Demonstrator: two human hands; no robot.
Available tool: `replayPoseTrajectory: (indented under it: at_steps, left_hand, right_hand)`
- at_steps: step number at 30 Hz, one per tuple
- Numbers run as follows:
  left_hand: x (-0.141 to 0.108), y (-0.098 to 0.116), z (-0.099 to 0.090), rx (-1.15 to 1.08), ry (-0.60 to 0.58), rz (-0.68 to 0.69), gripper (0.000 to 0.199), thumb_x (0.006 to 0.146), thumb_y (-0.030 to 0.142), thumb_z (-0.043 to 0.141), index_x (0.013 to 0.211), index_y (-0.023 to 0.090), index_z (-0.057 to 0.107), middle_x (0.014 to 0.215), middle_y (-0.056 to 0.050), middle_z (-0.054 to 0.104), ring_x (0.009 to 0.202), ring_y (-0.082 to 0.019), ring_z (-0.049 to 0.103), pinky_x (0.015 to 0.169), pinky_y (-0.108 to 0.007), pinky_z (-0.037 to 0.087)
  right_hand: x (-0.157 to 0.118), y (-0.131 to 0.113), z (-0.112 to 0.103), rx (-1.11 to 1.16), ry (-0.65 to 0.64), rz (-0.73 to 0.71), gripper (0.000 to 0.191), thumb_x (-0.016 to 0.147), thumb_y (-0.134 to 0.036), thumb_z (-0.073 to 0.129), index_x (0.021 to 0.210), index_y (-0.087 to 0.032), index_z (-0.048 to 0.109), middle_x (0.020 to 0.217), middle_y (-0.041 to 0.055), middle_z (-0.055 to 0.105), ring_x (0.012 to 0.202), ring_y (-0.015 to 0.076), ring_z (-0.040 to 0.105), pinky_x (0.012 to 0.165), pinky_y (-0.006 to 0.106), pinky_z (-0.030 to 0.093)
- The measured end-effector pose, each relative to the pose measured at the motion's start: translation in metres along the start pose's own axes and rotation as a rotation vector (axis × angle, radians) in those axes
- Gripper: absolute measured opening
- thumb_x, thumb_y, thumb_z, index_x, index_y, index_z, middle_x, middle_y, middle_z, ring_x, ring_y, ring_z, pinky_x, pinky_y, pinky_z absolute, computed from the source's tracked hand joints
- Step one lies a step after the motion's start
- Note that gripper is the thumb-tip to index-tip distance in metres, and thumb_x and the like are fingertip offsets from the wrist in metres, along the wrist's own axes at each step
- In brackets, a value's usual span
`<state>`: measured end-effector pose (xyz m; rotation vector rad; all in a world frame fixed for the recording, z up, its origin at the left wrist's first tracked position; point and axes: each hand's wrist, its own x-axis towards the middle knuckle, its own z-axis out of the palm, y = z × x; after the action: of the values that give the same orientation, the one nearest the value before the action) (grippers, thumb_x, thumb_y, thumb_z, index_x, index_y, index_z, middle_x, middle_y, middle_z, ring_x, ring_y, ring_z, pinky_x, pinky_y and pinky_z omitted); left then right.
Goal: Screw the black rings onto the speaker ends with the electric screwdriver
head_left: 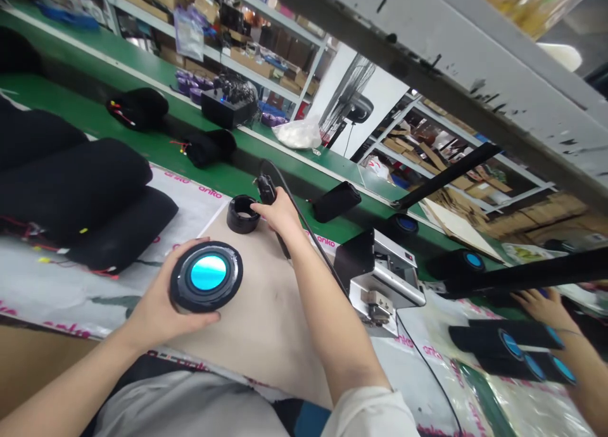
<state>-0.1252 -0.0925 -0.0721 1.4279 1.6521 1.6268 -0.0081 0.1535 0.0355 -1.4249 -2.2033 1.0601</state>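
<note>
Pale grey shirt fabric (pixel 180 408) and a white sleeve (pixel 365 415) fill the bottom edge of the frame. At centre left, the left hand (pixel 166 297) is cupped under a round black disc with a glossy cyan centre (pixel 206 275), its fingers and thumb curled around the rim, holding it above a beige pad (pixel 266 323) on the table. The right hand (pixel 280 212) is curled around a black corded handheld tool (pixel 266 190), whose thin black cable (pixel 308 234) runs along the forearm. A short black ring (pixel 243 214) stands on the pad just beside the right hand's fingers (pixel 259 209). Right of the forearm sits a silver metal machine (pixel 380 278), with a black rectangular block (pixel 337 201) beyond it. Long black padded rolls (pixel 76 190) lie at the left of the frame on a white sheet with pink print (pixel 190 196). A green conveyor belt (pixel 156 133) crosses the upper left. At lower right, another person's hand (pixel 541 307) is near black cylinders with blue ends (pixel 503 345).
</note>
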Motion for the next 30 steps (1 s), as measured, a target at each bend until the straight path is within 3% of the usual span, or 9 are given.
replayPoseTrajectory:
  at_steps: [9,12,15,19,24,26,30]
  left_hand:
    - [0.004,0.023,-0.012,-0.005,-0.077,-0.071,0.103,0.065,0.055,0.100,0.155,0.050,0.049,0.159,-0.007,0.061,0.147,-0.048,0.059,0.122,-0.069,0.051]
    - [0.008,0.024,-0.016,0.001,-0.095,-0.073,0.102,0.065,0.054,0.100,0.154,0.050,0.050,0.160,-0.006,0.060,0.148,-0.048,0.059,0.123,-0.066,0.052]
    - [0.012,0.023,-0.024,0.008,-0.201,-0.041,0.110,0.068,0.049,0.099,0.162,0.051,0.041,0.168,-0.005,0.053,0.155,-0.045,0.052,0.126,-0.061,0.051]
    - [0.014,0.019,-0.034,0.053,-0.335,-0.044,0.113,0.079,0.045,0.093,0.171,0.051,0.027,0.178,-0.003,0.040,0.162,-0.043,0.042,0.129,-0.059,0.045]
    - [0.017,0.018,-0.024,-0.024,-0.287,-0.082,0.113,0.074,0.045,0.098,0.167,0.047,0.035,0.175,-0.007,0.045,0.160,-0.045,0.045,0.129,-0.060,0.044]
    - [0.018,0.021,-0.017,-0.092,-0.267,-0.089,0.115,0.074,0.043,0.099,0.168,0.043,0.033,0.175,-0.010,0.043,0.160,-0.044,0.046,0.128,-0.058,0.046]
    - [0.019,0.025,-0.010,-0.155,-0.263,-0.051,0.113,0.076,0.038,0.099,0.168,0.042,0.032,0.174,-0.010,0.043,0.160,-0.041,0.047,0.131,-0.056,0.043]
  right_hand:
    - [0.008,0.000,0.014,-0.134,-0.012,0.063,0.037,0.105,-0.037,0.075,0.132,-0.014,0.066,0.126,0.0101,0.067,0.112,0.0228,0.069,0.099,0.042,0.064]
    - [0.011,0.000,0.014,-0.122,0.015,0.067,0.036,0.104,-0.037,0.075,0.130,-0.014,0.066,0.120,0.0089,0.068,0.107,0.0215,0.069,0.096,0.040,0.064]
    - [0.009,0.000,0.007,-0.069,0.051,0.031,0.033,0.099,-0.031,0.077,0.124,-0.013,0.065,0.107,0.0068,0.069,0.094,0.0200,0.069,0.089,0.038,0.063]
    - [-0.015,-0.012,-0.018,0.070,0.031,-0.181,0.027,0.089,-0.025,0.075,0.113,-0.019,0.064,0.090,0.0002,0.069,0.074,0.0175,0.066,0.074,0.030,0.057]
    - [-0.069,-0.040,-0.055,0.208,-0.175,-0.669,0.026,0.088,-0.029,0.081,0.106,-0.021,0.065,0.099,-0.0022,0.069,0.089,0.0156,0.065,0.083,0.025,0.055]
    - [-0.084,-0.046,-0.062,0.163,-0.265,-0.797,0.025,0.091,-0.031,0.079,0.109,-0.020,0.065,0.103,-0.0005,0.070,0.095,0.0177,0.065,0.085,0.026,0.054]
    - [-0.089,-0.047,-0.061,-0.035,-0.310,-0.921,0.027,0.094,-0.032,0.080,0.113,-0.020,0.066,0.103,-0.0024,0.069,0.093,0.0152,0.062,0.080,0.021,0.048]
